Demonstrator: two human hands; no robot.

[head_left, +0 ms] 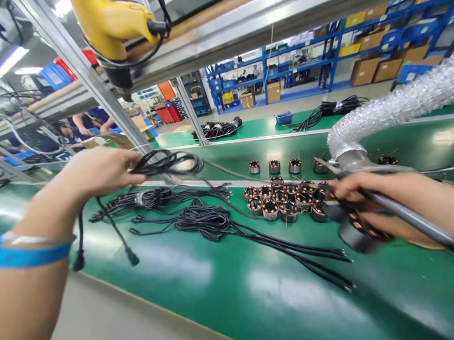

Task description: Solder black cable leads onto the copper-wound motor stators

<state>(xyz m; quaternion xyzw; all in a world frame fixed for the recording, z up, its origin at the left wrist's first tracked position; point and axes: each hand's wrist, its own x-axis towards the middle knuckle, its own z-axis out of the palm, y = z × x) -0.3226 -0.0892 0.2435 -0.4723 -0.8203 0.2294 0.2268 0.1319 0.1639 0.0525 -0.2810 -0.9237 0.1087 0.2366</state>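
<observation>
My left hand (pixel 100 170) is closed round a looped black cable (pixel 168 162), lifted above the bench. Two plug ends of black cable (pixel 132 257) hang below my wrist. At the right, my blurred right hand (pixel 367 200) is closed on a motor stator (pixel 359 233) with copper windings. A long dark rod or cord (pixel 418 222) runs along that forearm, and a pointed grey tip (pixel 324 165) shows beyond the fingers; how they join is hidden. Just left of this hand stand several stators (pixel 270 208) in a cluster. Black cable bundles (pixel 203 220) lie between my hands.
A yellow power tool (pixel 114 28) hangs from the metal frame (pixel 219 47) above. A silver flexible duct (pixel 399 95) comes down at the right, behind my right hand. More stators (pixel 274 167) stand in a row farther back on the green bench (pixel 204 304). Another person's hands (pixel 93 127) show at far left.
</observation>
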